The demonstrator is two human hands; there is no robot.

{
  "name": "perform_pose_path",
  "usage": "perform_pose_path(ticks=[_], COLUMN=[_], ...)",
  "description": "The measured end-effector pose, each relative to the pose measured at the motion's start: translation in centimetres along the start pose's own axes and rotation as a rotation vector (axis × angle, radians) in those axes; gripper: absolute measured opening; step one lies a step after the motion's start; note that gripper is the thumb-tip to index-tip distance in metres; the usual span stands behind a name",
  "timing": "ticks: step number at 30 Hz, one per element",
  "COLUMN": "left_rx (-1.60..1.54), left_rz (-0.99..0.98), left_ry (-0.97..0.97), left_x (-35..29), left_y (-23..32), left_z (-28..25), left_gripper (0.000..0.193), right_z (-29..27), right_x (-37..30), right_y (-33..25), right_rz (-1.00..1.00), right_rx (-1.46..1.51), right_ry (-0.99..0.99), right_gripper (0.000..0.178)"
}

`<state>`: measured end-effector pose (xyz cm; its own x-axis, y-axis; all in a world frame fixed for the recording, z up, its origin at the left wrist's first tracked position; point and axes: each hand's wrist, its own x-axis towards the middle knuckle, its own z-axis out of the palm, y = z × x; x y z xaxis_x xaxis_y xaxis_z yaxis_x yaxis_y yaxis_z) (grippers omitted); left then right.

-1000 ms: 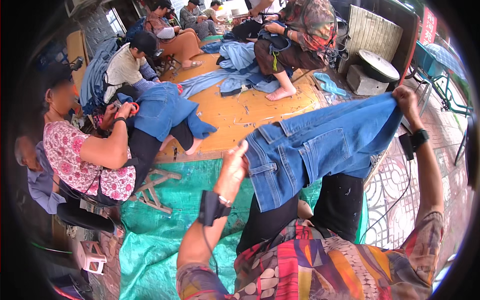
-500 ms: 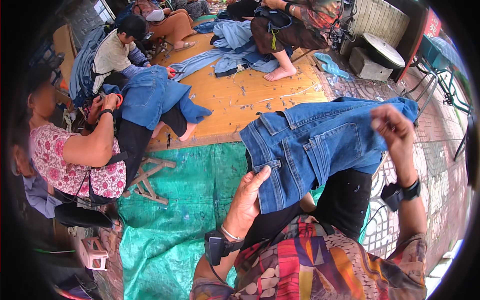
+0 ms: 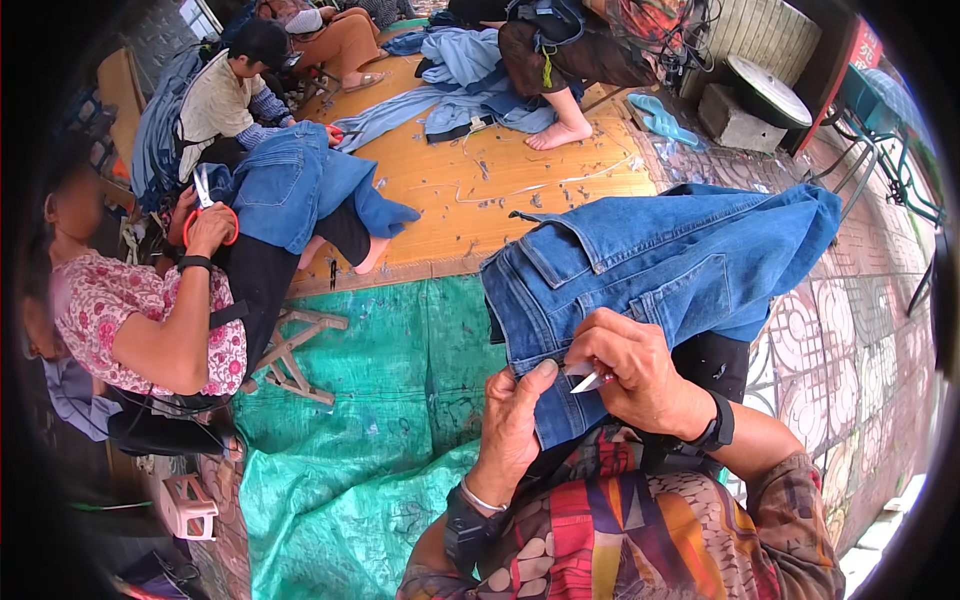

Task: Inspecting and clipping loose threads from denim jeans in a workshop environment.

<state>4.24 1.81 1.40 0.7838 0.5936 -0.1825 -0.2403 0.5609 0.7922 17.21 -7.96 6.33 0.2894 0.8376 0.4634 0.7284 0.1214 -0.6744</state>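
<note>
A pair of blue jeans lies across my lap, its waistband toward my left hand and its legs stretching away to the right. My left hand pinches the waistband, thumb on top near a belt loop. Over the jeans beside that thumb, my right hand is closed around small thread snips. Their pointed silver blades poke out toward the left thumb, close to the waistband; the rest of the snips is hidden in my fingers. Whether the tips touch the denim, I cannot tell.
At my left, a person in a flowered top holds orange-handled scissors by other jeans. A folding wooden stool stands on the green tarp. Thread scraps litter the yellow mat ahead. Blue slippers lie beyond.
My right hand has come from the far right, over the trouser legs, down to the waistband beside my left thumb. The snips' blades now show. The neighbour's scissors have been raised, blades upward.
</note>
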Motion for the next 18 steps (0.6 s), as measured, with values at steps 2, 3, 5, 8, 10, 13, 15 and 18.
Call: perform_pose_path(ticks=[2,3,5,8,10,13,15,18], left_rx=[-0.196,-0.195,-0.235,-0.282,-0.272,-0.287,-0.285,-0.253], left_rz=[-0.085,-0.086,-0.182,-0.212,-0.201,-0.209,-0.214,-0.188], left_ry=[-0.020,-0.019,-0.026,-0.069,-0.084,-0.106,-0.112,-0.141], left_x=[-0.2,-0.3,-0.3,0.1,-0.1,-0.2,0.0,-0.3], left_y=[0.0,0.2,0.5,1.0,1.0,1.0,0.8,1.2], left_z=[-0.3,0.0,0.9,0.7,0.5,0.5,0.4,0.7], left_gripper=[0.015,0.015,0.018,0.023,0.027,0.027,0.029,0.027], right_z=[0.0,-0.4,-0.7,-2.6,-4.0,-5.5,-5.4,-5.3], right_x=[-0.1,-0.2,-1.0,-1.5,-1.9,-1.6,-1.6,-1.5], right_y=[0.4,0.2,0.5,0.1,0.2,-1.5,-1.0,-1.4], right_rz=[-0.004,0.027,0.200,0.260,0.228,0.273,0.220,0.126], right_rx=[0.081,0.199,0.532,0.796,0.568,0.253,0.157,-0.034], right_ry=[0.035,0.032,0.042,0.109,0.042,-0.063,-0.083,-0.129], right_gripper=[0.027,0.023,0.012,0.009,0.014,0.033,0.032,0.033])
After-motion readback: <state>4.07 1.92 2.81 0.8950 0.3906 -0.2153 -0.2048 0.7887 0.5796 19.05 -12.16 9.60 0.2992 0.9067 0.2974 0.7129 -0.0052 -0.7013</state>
